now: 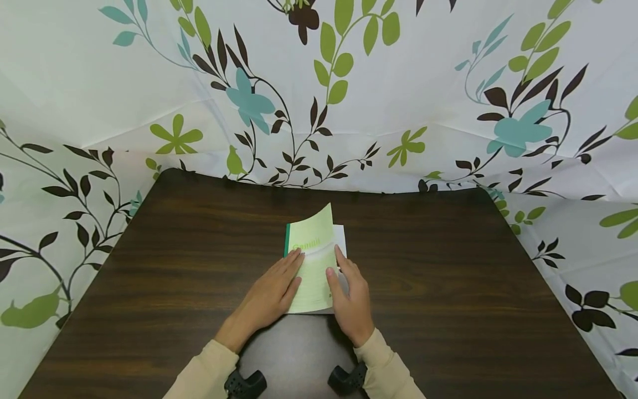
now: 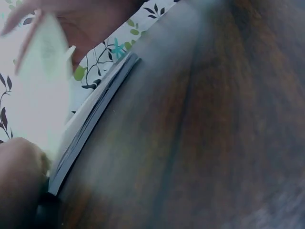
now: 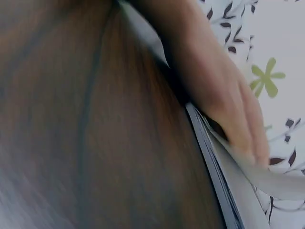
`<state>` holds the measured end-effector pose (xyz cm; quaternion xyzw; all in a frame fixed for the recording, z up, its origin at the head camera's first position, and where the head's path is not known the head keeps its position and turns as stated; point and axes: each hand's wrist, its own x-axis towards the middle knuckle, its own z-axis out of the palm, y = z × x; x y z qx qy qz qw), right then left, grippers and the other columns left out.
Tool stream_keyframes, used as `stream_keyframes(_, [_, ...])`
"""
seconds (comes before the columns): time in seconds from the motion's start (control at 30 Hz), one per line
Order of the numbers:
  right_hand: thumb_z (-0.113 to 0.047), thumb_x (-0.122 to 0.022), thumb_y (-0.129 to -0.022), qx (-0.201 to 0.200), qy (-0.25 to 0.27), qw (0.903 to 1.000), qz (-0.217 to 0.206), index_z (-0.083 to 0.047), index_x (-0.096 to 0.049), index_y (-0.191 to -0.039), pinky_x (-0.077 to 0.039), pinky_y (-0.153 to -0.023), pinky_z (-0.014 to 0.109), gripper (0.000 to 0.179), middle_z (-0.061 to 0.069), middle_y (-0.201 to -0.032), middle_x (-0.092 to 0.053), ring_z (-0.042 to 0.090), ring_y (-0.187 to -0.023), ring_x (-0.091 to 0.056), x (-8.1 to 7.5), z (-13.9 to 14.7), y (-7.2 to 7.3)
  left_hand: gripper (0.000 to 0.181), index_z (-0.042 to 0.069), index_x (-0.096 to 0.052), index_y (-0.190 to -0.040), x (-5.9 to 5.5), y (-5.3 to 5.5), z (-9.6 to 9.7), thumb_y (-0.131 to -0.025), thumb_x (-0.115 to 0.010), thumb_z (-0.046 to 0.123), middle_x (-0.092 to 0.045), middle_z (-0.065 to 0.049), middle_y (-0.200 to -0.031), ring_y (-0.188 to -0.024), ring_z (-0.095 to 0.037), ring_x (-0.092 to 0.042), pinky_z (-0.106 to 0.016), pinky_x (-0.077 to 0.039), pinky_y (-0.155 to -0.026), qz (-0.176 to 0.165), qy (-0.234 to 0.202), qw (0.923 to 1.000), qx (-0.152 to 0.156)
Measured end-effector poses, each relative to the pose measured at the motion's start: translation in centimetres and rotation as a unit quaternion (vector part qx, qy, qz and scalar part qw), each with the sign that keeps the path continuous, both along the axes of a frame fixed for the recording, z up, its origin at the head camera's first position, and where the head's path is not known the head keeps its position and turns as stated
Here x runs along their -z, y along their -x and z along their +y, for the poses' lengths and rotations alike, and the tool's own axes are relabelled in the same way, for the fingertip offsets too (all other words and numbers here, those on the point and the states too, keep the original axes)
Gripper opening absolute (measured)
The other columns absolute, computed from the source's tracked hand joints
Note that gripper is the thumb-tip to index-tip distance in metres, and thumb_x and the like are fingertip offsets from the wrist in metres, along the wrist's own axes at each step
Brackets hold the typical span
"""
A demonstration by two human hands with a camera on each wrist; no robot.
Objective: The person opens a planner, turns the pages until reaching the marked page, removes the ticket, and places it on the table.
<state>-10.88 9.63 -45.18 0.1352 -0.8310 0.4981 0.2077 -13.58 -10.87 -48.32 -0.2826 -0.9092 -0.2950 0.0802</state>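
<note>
- Two hands meet over one booklet point(image 1: 315, 274); the left hand point(image 1: 269, 293) lies on its pale green cover point(image 1: 316, 282), fingers fairly straight and close together, gripping nothing that I can see;
- the right hand point(image 1: 355, 302) is at the cover's right edge, thumb and forefinger extended, held apart; whether they pinch that edge I cannot tell from where I stand;
- the cover bows up off a white page point(image 1: 340, 237) that shows along the right side; at the left runs a teal spine point(image 1: 287, 239);
- to my eye the step in hand is turning or settling this cover, though which way it is going I cannot judge; the next move seems to call for a steady left palm and a light right thumb, so the leaf bends without creasing;
- the booklet rests by the middle of the table's near edge, its bottom close to a grey rounded shape point(image 1: 294, 360) that I cannot identify;
- the dark wood-grained table point(image 1: 438, 277) gives generous room toward its left edge, right edge and both far corners; toward the near edge, room looks tight;
- beyond the far edge hangs a leaf-patterned cloth point(image 1: 399, 100).
</note>
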Motion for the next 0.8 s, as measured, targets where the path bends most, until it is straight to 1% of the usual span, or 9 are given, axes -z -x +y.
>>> stream_keyframes(0.1, [-0.007, -0.049, -0.107, -0.075, 0.023, 0.9969, 0.007, 0.000, -0.029, -0.161, -0.033, -0.120, 0.037, 0.058, 0.018, -0.163, -0.038, 0.033, -0.148, -0.040, 0.0, -0.7, -0.4, 0.054, 0.005, -0.036, -0.160, -0.2, -0.1, 0.0, -0.112, -0.046, 0.025, -0.033, -0.012, -0.167, -0.153, -0.025, -0.033, -0.049, -0.033, -0.120, -0.031, -0.041, 0.9985, -0.016])
stream_keyframes(0.17, [-0.006, -0.047, -0.107, -0.107, 0.031, 0.9937, 0.007, -0.001, -0.019, -0.164, -0.021, -0.124, 0.030, 0.063, 0.018, -0.168, -0.025, 0.033, -0.154, -0.026, 0.0, -1.2, -0.6, 0.054, 0.006, -0.034, -0.162, -0.3, -0.1, -0.1, -0.113, -0.043, 0.027, -0.031, -0.010, -0.168, -0.153, -0.024, -0.031, -0.050, -0.033, -0.120, -0.048, -0.062, 0.9966, -0.026])
stream_keyframes(0.23, [-0.007, -0.047, -0.107, -0.122, 0.027, 0.9922, 0.004, -0.004, -0.013, -0.166, -0.016, -0.124, 0.026, 0.068, 0.016, -0.171, -0.019, 0.032, -0.156, -0.021, 0.0, -1.8, -0.8, 0.054, 0.007, -0.033, -0.162, -0.5, -0.2, -0.1, -0.113, -0.041, 0.028, -0.031, -0.009, -0.168, -0.153, -0.024, -0.032, -0.050, -0.032, -0.120, -0.058, -0.076, 0.9949, -0.033])
stream_keyframes(0.3, [-0.011, -0.051, -0.106, -0.124, 0.008, 0.9922, 0.004, -0.007, -0.010, -0.166, -0.016, -0.124, 0.027, 0.073, 0.014, -0.171, -0.018, 0.030, -0.157, -0.021, 0.0, -2.3, -0.9, 0.053, 0.007, -0.035, -0.161, -0.6, -0.3, -0.2, -0.114, -0.041, 0.029, -0.034, -0.010, -0.167, -0.152, -0.025, -0.034, -0.050, -0.034, -0.119, -0.059, -0.088, 0.9935, -0.040])
stream_keyframes(0.4, [-0.018, -0.055, -0.105, -0.128, -0.039, 0.9907, 0.026, -0.004, -0.010, -0.166, -0.022, -0.125, 0.038, 0.077, 0.017, -0.171, -0.018, 0.033, -0.156, -0.023, -0.1, -3.1, -1.0, 0.050, 0.007, -0.040, -0.159, -1.1, -0.2, -0.5, -0.114, -0.040, 0.029, -0.043, -0.011, -0.161, -0.146, -0.028, -0.044, -0.052, -0.040, -0.115, -0.049, -0.104, 0.9917, -0.057])
stream_keyframes(0.53, [-0.035, -0.052, -0.108, -0.143, -0.097, 0.9835, 0.054, -0.002, -0.013, -0.165, -0.031, -0.119, 0.056, 0.077, 0.019, -0.170, -0.017, 0.039, -0.154, -0.025, -0.1, -4.0, -1.3, 0.045, 0.004, -0.049, -0.152, -2.0, 0.5, -2.2, -0.114, -0.038, 0.025, -0.056, -0.015, -0.150, -0.136, -0.034, -0.055, -0.055, -0.045, -0.109, -0.014, -0.138, 0.9846, -0.106])
stream_keyframes(0.63, [-0.048, -0.046, -0.108, -0.158, -0.128, 0.9776, 0.053, -0.008, -0.015, -0.166, -0.033, -0.117, 0.061, 0.077, 0.018, -0.171, -0.017, 0.039, -0.153, -0.028, -0.2, -4.5, -1.5, 0.043, -0.001, -0.051, -0.148, -3.2, 1.2, -4.7, -0.115, -0.035, 0.020, -0.060, -0.021, -0.143, -0.132, -0.039, -0.056, -0.055, -0.044, -0.109, 0.012, -0.189, 0.9692, -0.157])
stream_keyframes(0.7, [-0.051, -0.044, -0.108, -0.173, -0.145, 0.9728, 0.051, -0.011, -0.017, -0.167, -0.032, -0.117, 0.062, 0.076, 0.020, -0.169, -0.020, 0.039, -0.153, -0.029, -0.1, -4.7, -1.6, 0.043, -0.002, -0.052, -0.147, -4.2, 1.4, -6.6, -0.115, -0.033, 0.020, -0.062, -0.022, -0.140, -0.131, -0.039, -0.056, -0.045, -0.043, -0.110, 0.024, -0.230, 0.9523, -0.199])
stream_keyframes(0.8, [-0.052, -0.045, -0.107, -0.203, -0.171, 0.9636, 0.034, -0.014, -0.022, -0.166, -0.026, -0.121, 0.060, 0.073, 0.022, -0.168, -0.022, 0.038, -0.155, -0.026, -0.1, -4.8, -1.8, 0.044, -0.001, -0.052, -0.148, -6.1, 1.1, -9.0, -0.115, -0.031, 0.021, -0.062, -0.021, -0.139, -0.131, -0.036, -0.055, -0.028, -0.041, -0.108, 0.039, -0.289, 0.9241, -0.247])
